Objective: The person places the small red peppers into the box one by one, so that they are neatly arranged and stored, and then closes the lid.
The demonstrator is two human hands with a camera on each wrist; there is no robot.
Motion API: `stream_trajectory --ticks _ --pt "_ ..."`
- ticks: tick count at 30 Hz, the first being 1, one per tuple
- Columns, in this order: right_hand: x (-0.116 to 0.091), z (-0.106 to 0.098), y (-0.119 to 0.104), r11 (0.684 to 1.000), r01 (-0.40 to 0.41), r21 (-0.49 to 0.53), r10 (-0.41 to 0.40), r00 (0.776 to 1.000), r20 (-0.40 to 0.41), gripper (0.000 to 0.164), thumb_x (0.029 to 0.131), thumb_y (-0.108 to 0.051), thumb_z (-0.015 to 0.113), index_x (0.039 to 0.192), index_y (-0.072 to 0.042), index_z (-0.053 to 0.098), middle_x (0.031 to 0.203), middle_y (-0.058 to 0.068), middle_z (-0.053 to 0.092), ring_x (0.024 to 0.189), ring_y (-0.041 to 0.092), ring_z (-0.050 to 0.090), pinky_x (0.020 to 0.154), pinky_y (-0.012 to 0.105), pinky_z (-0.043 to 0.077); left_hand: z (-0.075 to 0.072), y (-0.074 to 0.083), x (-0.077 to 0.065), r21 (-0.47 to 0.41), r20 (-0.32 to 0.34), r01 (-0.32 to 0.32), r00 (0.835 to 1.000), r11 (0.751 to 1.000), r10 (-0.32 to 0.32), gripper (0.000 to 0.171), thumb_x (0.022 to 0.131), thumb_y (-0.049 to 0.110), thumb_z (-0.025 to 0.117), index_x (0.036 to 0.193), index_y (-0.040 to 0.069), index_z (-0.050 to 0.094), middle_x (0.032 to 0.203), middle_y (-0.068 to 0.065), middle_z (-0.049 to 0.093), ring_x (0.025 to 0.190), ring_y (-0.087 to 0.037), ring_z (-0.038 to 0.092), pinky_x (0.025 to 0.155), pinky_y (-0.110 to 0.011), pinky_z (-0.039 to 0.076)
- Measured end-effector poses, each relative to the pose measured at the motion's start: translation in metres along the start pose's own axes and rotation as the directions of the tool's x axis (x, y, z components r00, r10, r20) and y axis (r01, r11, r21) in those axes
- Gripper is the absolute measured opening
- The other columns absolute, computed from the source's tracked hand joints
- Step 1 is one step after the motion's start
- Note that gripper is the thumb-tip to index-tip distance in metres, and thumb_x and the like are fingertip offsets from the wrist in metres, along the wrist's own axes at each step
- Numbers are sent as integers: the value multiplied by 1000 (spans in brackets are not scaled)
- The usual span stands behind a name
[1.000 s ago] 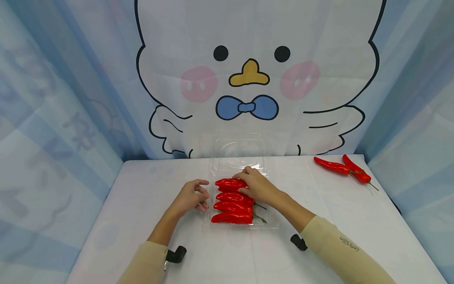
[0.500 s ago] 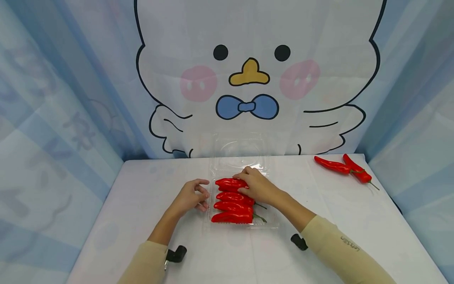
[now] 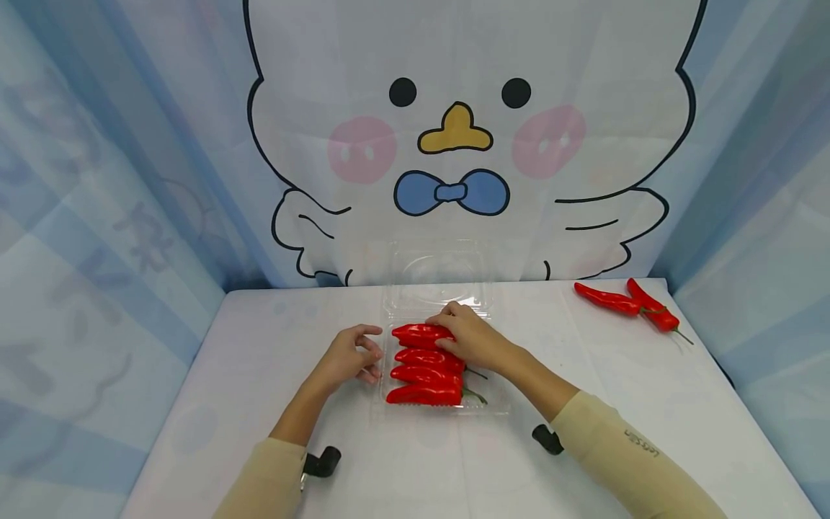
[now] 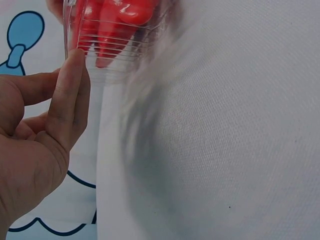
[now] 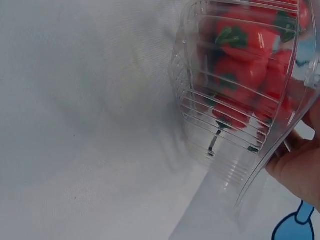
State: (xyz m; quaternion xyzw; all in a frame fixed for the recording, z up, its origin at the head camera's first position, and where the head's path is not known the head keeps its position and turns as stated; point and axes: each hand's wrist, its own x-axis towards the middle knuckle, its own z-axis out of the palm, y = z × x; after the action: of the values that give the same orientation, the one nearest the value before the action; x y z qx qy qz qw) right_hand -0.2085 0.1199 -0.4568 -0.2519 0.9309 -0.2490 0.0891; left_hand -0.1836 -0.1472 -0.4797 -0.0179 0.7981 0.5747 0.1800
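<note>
A clear plastic clamshell box (image 3: 498,393) lies on the table with its lid (image 3: 437,270) raised at the back. Several glossy red chili peppers (image 3: 424,394) lie side by side in it, green stems to the right. My right hand (image 3: 476,337) reaches in from the right and grips the farthest pepper (image 3: 411,334), hiding its stem end. At the box's left side my left hand (image 3: 346,357) has loosely bent fingers, fingertips right at the rim. In the left wrist view, one fingertip of that hand (image 4: 47,120) meets the ribbed wall.
Two more red peppers (image 3: 609,300) lie crossed at the table's back right corner. A white cloth covers the table (image 3: 415,468). Behind it hangs a curtain with a cartoon bird (image 3: 454,72). Black wrist mounts (image 3: 322,462) stick out beside both forearms.
The head view has tilted down slightly less or more, shifting everything a little upward. The pepper under my right hand has slid a touch left. My left hand stays in place.
</note>
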Motion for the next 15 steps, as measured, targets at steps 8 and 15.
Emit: stream_trajectory --ticks 8,15 --pt "0 -1 0 1000 -12 6 12 1000 -9 44 92 -17 78 135 -12 66 123 9 61 114 22 59 93 35 63 0 0 1 0 0 -2 1000 1000 2 48 97 -3 65 143 2 54 97 -16 65 61 -19 71 59 -33 64" --pt "-2 -3 -2 1000 1 3 -1 1000 -9 46 92 -17 79 135 -11 66 123 10 61 115 23 58 93 36 63 -1 -1 1 -8 5 -3 1000 1000 3 49 97 -3 65 144 2 54 98 -16 65 61 -19 71 59 -33 64"
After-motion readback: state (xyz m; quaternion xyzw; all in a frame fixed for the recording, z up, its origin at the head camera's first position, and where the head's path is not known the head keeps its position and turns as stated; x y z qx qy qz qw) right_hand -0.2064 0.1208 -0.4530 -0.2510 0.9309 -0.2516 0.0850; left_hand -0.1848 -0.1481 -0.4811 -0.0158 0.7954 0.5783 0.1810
